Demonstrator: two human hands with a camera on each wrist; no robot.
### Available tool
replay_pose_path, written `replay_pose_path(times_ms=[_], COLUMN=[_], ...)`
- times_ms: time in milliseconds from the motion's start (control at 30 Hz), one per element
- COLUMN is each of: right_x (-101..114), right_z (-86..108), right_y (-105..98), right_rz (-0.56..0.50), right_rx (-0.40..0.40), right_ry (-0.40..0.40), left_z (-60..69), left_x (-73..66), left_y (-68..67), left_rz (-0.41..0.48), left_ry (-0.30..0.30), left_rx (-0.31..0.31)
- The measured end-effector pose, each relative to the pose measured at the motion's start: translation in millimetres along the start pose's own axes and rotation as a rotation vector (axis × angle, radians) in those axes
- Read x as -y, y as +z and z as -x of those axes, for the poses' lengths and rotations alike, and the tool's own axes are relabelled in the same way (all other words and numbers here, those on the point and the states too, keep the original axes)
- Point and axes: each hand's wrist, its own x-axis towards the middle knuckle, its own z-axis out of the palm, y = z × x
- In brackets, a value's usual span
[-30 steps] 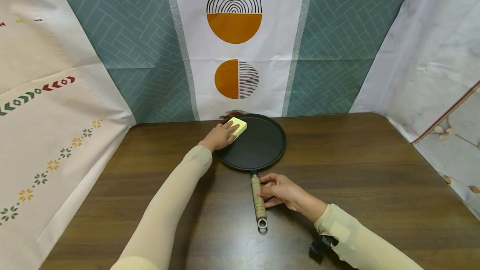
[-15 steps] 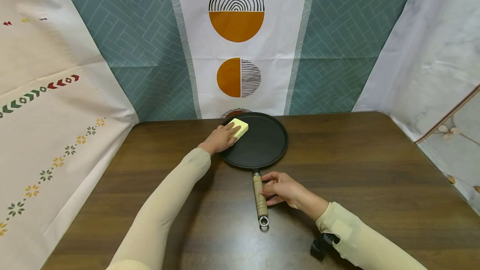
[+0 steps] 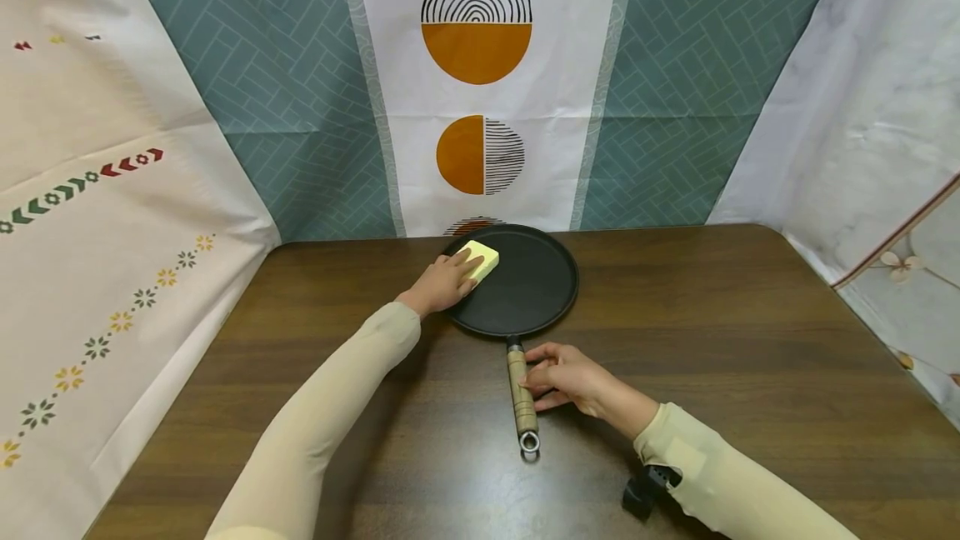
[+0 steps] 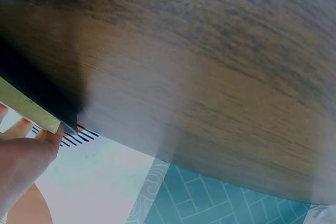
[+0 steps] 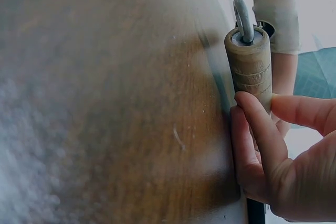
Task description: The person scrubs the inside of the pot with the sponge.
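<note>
A flat round black pan (image 3: 525, 282) lies at the back of the wooden table, its wooden handle (image 3: 522, 394) pointing toward me. On the pan's left side is a pale yellow sponge (image 3: 486, 257), held by my left hand (image 3: 442, 283) with the fingers over its top. The left wrist view shows only the edge of the sponge (image 4: 31, 107) against the pan's dark rim (image 4: 39, 85). My right hand (image 3: 566, 380) pinches the handle from the right side. In the right wrist view, thumb and fingers lie on either side of the handle (image 5: 251, 72), below its metal ring (image 5: 242, 19).
The brown wooden table (image 3: 712, 323) spreads out on both sides of the pan. A patterned cloth (image 3: 480, 90) hangs right behind the table's back edge. Other cloths stand at left and right. A black device (image 3: 643, 490) is strapped under my right wrist.
The sponge and my left hand have slid slightly toward me on the pan. My right hand keeps its hold on the handle. The head view has shifted slightly.
</note>
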Motion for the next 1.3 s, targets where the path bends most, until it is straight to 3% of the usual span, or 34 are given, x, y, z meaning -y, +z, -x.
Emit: replay_pose_path(times_ms=[367,1300], right_x=[-1.2,-0.9], right_z=[-1.2,-2.4], right_y=[0.5,4.2], right_rz=[-0.01,-0.011], right_rx=[0.005,0.004], right_ry=[-0.005,-0.003], left_z=[6.4,27.2], left_x=[-2.5,-27.7], left_y=[2.0,4.3], left_rz=[-0.017,-0.042], left_ry=[0.004,0.011], left_rx=[0.0,-0.024])
